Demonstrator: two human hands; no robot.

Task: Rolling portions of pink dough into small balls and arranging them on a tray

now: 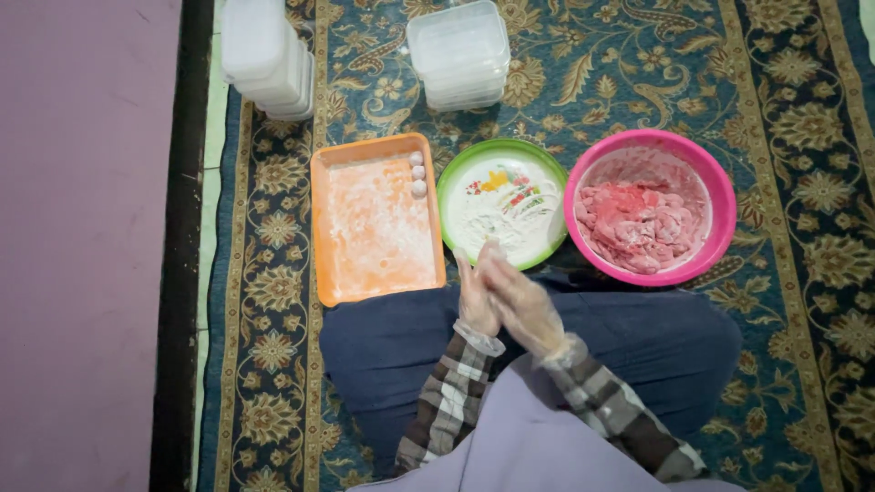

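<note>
left hand (476, 301) and right hand (518, 296) pressed palm to palm, contents hidden | just below plate (465, 182) | tray (333, 228) left of plate | bowl (725, 219) right

2 stacks of clear plastic containers (458, 55) are sitting at the far end of the patterned carpet (784, 109). An orange tray (375, 219) is lying floured, holding 3 small balls (418, 173) along its right edge.

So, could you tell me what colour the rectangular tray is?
Orange, dusted white inside; the tray shows in the head view.
</note>
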